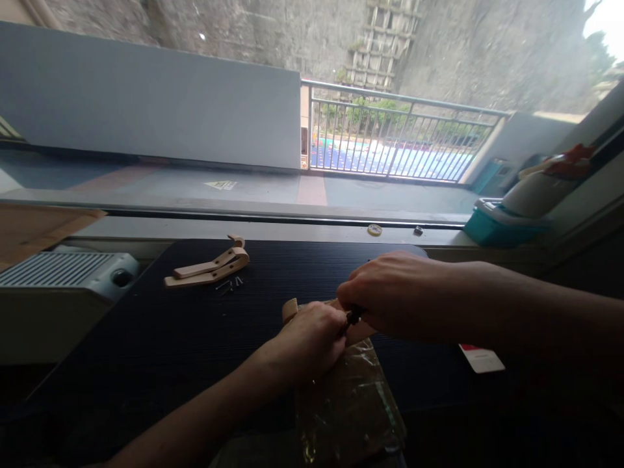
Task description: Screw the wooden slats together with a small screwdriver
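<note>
My left hand (319,331) is closed over a pale wooden hook (289,310) and presses it down on a taped cardboard box (348,406). Its fingertips are by the tip of a dark slim tool (355,314). My right hand (390,286) is wrapped round that tool from above, hiding most of it. The hook's flat end (359,331) shows beneath both hands. To the left, two similar wooden hooks (209,270) with dark holes lie together on the black table, and several small screws (230,285) are scattered beside them.
The black table (195,351) stands against a window sill holding a tape roll (374,230), a small dark item (418,231) and a teal box (504,227). A radiator (73,276) is at left. A white and red card (481,359) lies at right.
</note>
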Available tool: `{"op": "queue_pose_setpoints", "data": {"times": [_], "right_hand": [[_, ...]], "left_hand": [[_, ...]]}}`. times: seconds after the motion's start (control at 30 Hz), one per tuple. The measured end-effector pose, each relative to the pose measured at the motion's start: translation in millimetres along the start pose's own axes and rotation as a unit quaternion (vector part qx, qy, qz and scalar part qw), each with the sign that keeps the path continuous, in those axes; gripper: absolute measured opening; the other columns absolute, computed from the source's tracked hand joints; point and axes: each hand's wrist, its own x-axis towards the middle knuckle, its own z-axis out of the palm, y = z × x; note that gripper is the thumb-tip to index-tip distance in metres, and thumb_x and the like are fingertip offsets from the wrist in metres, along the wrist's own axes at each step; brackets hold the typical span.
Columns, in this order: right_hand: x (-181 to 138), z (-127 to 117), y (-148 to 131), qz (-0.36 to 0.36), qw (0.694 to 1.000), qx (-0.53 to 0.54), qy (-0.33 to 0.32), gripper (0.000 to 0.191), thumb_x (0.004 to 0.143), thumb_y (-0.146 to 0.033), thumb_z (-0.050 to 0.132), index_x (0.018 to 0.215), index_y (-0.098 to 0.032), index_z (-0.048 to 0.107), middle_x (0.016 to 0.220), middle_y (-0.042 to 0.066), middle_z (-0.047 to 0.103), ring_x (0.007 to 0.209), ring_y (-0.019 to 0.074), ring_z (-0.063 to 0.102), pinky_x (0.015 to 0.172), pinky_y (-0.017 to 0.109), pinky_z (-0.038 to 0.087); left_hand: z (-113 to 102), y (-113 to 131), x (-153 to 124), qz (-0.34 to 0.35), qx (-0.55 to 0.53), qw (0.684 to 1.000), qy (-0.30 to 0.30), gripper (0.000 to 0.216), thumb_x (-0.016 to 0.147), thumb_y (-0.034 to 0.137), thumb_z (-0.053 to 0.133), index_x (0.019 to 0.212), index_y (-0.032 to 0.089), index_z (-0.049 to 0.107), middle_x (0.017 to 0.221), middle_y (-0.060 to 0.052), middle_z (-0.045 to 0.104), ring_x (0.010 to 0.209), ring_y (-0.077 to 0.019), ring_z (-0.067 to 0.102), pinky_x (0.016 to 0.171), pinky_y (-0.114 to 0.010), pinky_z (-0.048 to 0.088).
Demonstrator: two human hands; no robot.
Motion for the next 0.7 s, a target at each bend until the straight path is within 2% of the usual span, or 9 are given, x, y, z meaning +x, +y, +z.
{"op": "queue_pose_setpoints", "data": {"times": [0.2, 0.3, 0.4, 0.5, 0.57, 0.7], "right_hand": [[4, 2, -1, -0.020, 0.999, 0.036, -0.012, 0.012, 0.079, -0.006, 0.055, 0.084, -0.011, 0.065, 0.075, 0.002, 0.063, 0.065, 0.0102, 0.052, 0.061, 0.023, 0.036], [4, 8, 2, 0.000, 0.999, 0.039, 0.010, 0.012, 0.083, -0.014, 0.052, 0.082, -0.011, 0.064, 0.073, 0.003, 0.061, 0.063, 0.0110, 0.050, 0.057, 0.023, 0.034], [2, 15, 4, 0.033, 0.998, 0.035, 0.035, 0.020, 0.086, -0.023, 0.048, 0.076, -0.013, 0.062, 0.067, 0.003, 0.058, 0.058, 0.0111, 0.046, 0.053, 0.024, 0.031], [0, 18, 2, 0.047, 0.998, 0.019, 0.048, 0.024, 0.087, -0.025, 0.046, 0.074, -0.014, 0.061, 0.063, 0.002, 0.057, 0.053, 0.0107, 0.044, 0.049, 0.025, 0.027], [-1, 16, -1, 0.045, 0.998, -0.001, 0.047, 0.019, 0.086, -0.025, 0.048, 0.078, -0.015, 0.063, 0.064, 0.001, 0.057, 0.053, 0.0109, 0.045, 0.048, 0.025, 0.026], [-1, 5, -7, 0.011, 0.999, -0.034, 0.014, 0.010, 0.080, -0.011, 0.056, 0.083, -0.015, 0.064, 0.071, 0.001, 0.060, 0.058, 0.0102, 0.049, 0.051, 0.024, 0.029]], "left_hand": [[0, 0, 0, -0.022, -0.029, 0.999, -0.016, 0.015, 0.080, 0.021, 0.052, 0.078, 0.018, 0.067, 0.081, -0.005, 0.069, 0.081, -0.0193, 0.063, 0.073, -0.026, 0.045], [0, -1, 0, -0.007, -0.041, 0.999, -0.026, 0.015, 0.080, 0.019, 0.052, 0.074, 0.019, 0.066, 0.081, -0.004, 0.069, 0.081, -0.0185, 0.062, 0.074, -0.026, 0.044], [-2, -1, -2, 0.002, -0.046, 0.999, -0.022, 0.015, 0.080, 0.018, 0.052, 0.073, 0.020, 0.065, 0.081, -0.003, 0.069, 0.081, -0.0182, 0.062, 0.075, -0.027, 0.044], [-2, 0, -2, 0.002, -0.044, 0.999, -0.011, 0.014, 0.080, 0.020, 0.053, 0.074, 0.020, 0.065, 0.081, -0.003, 0.069, 0.080, -0.0187, 0.062, 0.073, -0.027, 0.044], [-1, 0, -2, -0.003, -0.034, 0.999, -0.008, 0.014, 0.079, 0.021, 0.053, 0.071, 0.019, 0.064, 0.079, -0.004, 0.068, 0.077, -0.0186, 0.063, 0.068, -0.026, 0.044], [3, -2, -1, -0.012, -0.005, 1.000, -0.007, 0.019, 0.080, 0.025, 0.051, 0.069, 0.018, 0.064, 0.076, -0.005, 0.068, 0.073, -0.0189, 0.063, 0.064, -0.027, 0.043]]}}
